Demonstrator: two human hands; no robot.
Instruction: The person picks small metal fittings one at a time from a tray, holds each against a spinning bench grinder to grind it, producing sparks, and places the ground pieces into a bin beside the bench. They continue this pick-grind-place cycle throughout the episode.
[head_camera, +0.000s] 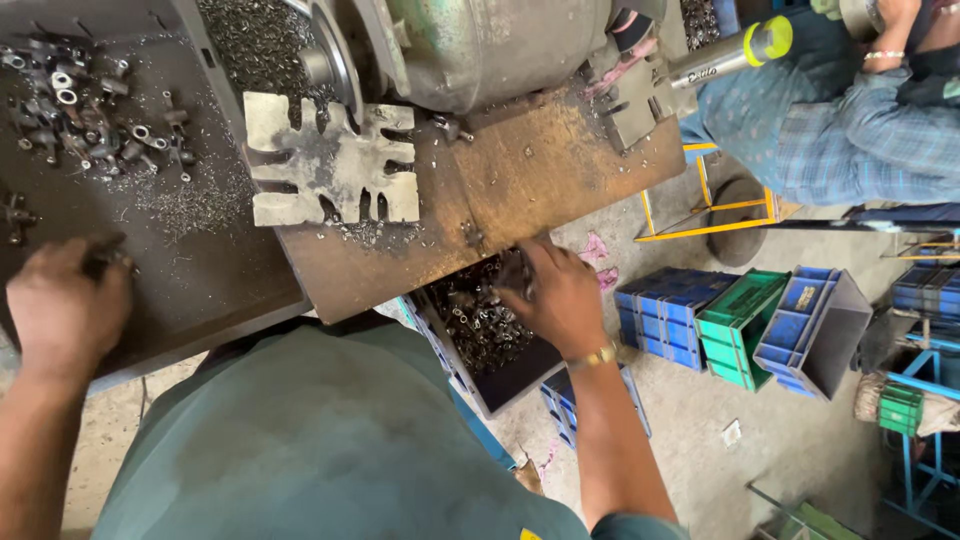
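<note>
Parts (85, 110) lie above your left hand (65, 310), closed on one; right hand (560, 300) grips another over the bin (500, 385) — a loose grip could drop it.

Left hand (65, 305): fist closed on a small dark metal part (105, 257), only its tip showing past the fingers. Hand rests on the dark tray (200, 270), near its front edge.

Loose parts (85, 110): heap of short dark fittings with pale ring ends, lying any way up in the tray's far left corner, well apart from the left hand. Fine swarf scattered about them.

Right hand (562, 300): reaches down past the bench edge into the bin (520, 375), fingers curled on something dark; what exactly, cannot tell.

Bin: dark, open-topped, on the floor under the bench, part filled with small grey-black pieces (485, 325) in a jumble.
</note>
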